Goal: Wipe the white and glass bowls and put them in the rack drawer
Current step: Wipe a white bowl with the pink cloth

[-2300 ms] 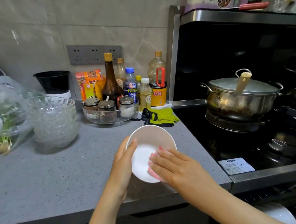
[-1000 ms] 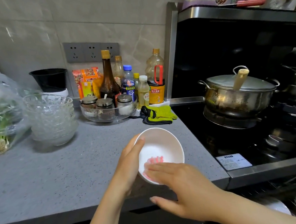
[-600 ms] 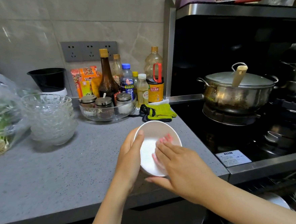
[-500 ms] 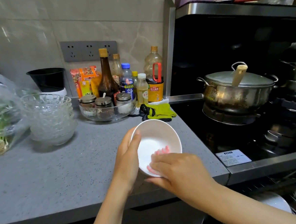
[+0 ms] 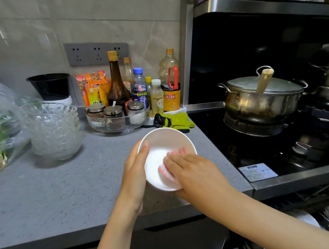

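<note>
Grip: left hand [image 5: 134,173] clasps round white ceramic bowl [image 5: 166,141] at rim, over grey stone counter [image 5: 67,189] edge. Inside, right hand [image 5: 194,171] presses pink cloth [image 5: 163,171] with straight fingers. Advice: rotate bowl, cover whole wall.

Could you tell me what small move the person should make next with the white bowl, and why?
Probably sweep the right hand and its pink cloth across to the bare far wall: the left hand holds the white bowl tilted, and the cloth covers only the near right part.
</note>
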Demonstrator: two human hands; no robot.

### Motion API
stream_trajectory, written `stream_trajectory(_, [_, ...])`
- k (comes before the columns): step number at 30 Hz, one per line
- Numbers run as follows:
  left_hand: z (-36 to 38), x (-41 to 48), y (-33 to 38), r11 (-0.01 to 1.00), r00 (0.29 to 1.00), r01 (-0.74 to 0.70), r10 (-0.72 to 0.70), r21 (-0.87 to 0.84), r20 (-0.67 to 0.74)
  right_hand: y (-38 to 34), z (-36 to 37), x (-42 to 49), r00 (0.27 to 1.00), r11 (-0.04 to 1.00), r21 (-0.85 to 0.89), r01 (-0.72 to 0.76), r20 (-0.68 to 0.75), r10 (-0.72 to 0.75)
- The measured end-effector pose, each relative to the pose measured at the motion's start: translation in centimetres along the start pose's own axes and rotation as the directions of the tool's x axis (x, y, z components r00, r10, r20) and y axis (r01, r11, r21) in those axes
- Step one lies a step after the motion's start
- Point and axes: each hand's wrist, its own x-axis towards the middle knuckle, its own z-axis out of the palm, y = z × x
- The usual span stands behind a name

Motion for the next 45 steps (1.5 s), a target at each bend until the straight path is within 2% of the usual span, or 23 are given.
stream_trajectory(5, [-0.5, 0.2, 0.5, 0.998, 0.998, 0.058, -0.059, 0.024, 0.020, 0.4, 0.4, -0.3, 0.995, 0.989, 0.123, 0.083, -0.064, -0.076])
stream_trajectory(8, [-1.0, 0.4, 1.2, 0.987, 0.984, 0.137, -0.145, 0.083, 0.107, 0.8, -0.5, -0.1, 0.985, 0.972, 0.191, 0.136, -0.128, -0.113])
stream_trajectory(10, [-1.3, 0.7, 1.8, 0.981, 0.970, 0.156, -0.174, 0.115, 0.168, 1.1, -0.9, 0.3, 0.988, 0.956, 0.263, 0.132, -0.109, -0.107])
stream_trajectory(12, [-1.5, 1.1, 2.2, 0.980, 0.956, 0.194, -0.198, 0.039, 0.218, 1.5, -1.4, 0.6, 0.995, 0.908, 0.407, 0.098, -0.074, -0.074])
stream_trajectory(13, [-1.5, 1.4, 2.3, 0.975, 0.947, 0.222, -0.211, -0.018, 0.240, 1.7, -1.9, 0.8, 0.999, 0.841, 0.540, 0.030, -0.042, -0.009])
stream_trajectory(14, [-1.4, 1.7, 2.2, 0.966, 0.940, 0.252, -0.228, -0.065, 0.253, 1.9, -2.4, 1.0, 0.997, 0.702, 0.708, -0.072, 0.027, 0.076])
stream_trajectory(16, [-1.1, 2.1, 1.9, 0.936, 0.925, 0.320, -0.276, -0.146, 0.260, 2.3, -3.5, 1.5, 0.961, 0.260, 0.932, -0.253, 0.210, 0.182])
stream_trajectory(17, [-0.8, 2.2, 1.7, 0.908, 0.913, 0.364, -0.305, -0.206, 0.269, 2.3, -4.0, 1.8, 0.939, 0.074, 0.951, -0.300, 0.281, 0.200])
stream_trajectory(20, [-0.1, 2.9, 0.8, 0.808, 0.886, 0.448, -0.343, -0.383, 0.314, 2.5, -3.8, 2.2, 0.897, -0.195, 0.921, -0.338, 0.378, 0.230])
stream_trajectory(24, [0.2, 3.0, 0.3, 0.784, 0.896, 0.419, -0.276, -0.459, 0.347, 3.2, -2.6, 2.5, 0.852, -0.346, 0.884, -0.313, 0.423, 0.310])
stream_trajectory(27, [0.0, 2.8, 0.2, 0.755, 0.884, 0.422, -0.220, -0.502, 0.412, 4.0, -2.1, 2.3, 0.806, -0.378, 0.860, -0.343, 0.476, 0.353])
stream_trajectory(31, [-0.5, 3.2, -0.1, 0.704, 0.917, 0.366, -0.161, -0.608, 0.366, 4.9, -2.1, 1.7, 0.779, -0.373, 0.804, -0.463, 0.570, 0.262])
stream_trajectory(33, [-0.5, 3.1, 0.0, 0.703, 0.931, 0.338, -0.153, -0.625, 0.331, 5.0, -2.3, 1.4, 0.757, -0.441, 0.749, -0.495, 0.621, 0.206])
stream_trajectory(35, [-0.4, 2.9, 0.3, 0.735, 0.946, 0.300, -0.148, -0.608, 0.288, 5.1, -2.1, 1.0, 0.719, -0.563, 0.667, -0.487, 0.672, 0.175])
stream_trajectory(37, [-0.2, 2.6, 0.8, 0.754, 0.959, 0.266, -0.141, -0.601, 0.247, 5.3, -1.9, 0.8, 0.669, -0.709, 0.574, -0.411, 0.718, 0.194])
stream_trajectory(38, [-0.1, 2.5, 1.1, 0.761, 0.964, 0.248, -0.132, -0.599, 0.231, 5.4, -1.9, 0.7, 0.650, -0.742, 0.561, -0.368, 0.726, 0.226])
stream_trajectory(39, [0.0, 2.3, 1.4, 0.775, 0.970, 0.225, -0.119, -0.590, 0.213, 5.6, -1.9, 0.7, 0.644, -0.744, 0.584, -0.325, 0.713, 0.277])
stream_trajectory(41, [0.2, 2.2, 1.6, 0.809, 0.980, 0.186, -0.114, -0.558, 0.161, 5.7, -2.3, 1.0, 0.679, -0.634, 0.728, -0.260, 0.605, 0.416])
stream_trajectory(43, [0.6, 2.0, 1.6, 0.837, 0.984, 0.178, -0.140, -0.517, 0.112, 5.3, -3.0, 1.6, 0.767, -0.397, 0.891, -0.220, 0.410, 0.494])
stream_trajectory(44, [1.0, 2.0, 1.7, 0.853, 0.984, 0.177, -0.144, -0.490, 0.104, 4.7, -3.3, 1.9, 0.819, -0.239, 0.952, -0.192, 0.290, 0.495])
stream_trajectory(45, [1.4, 1.8, 1.8, 0.872, 0.985, 0.173, -0.143, -0.458, 0.099, 3.9, -3.3, 2.2, 0.872, -0.024, 0.988, -0.150, 0.144, 0.467])
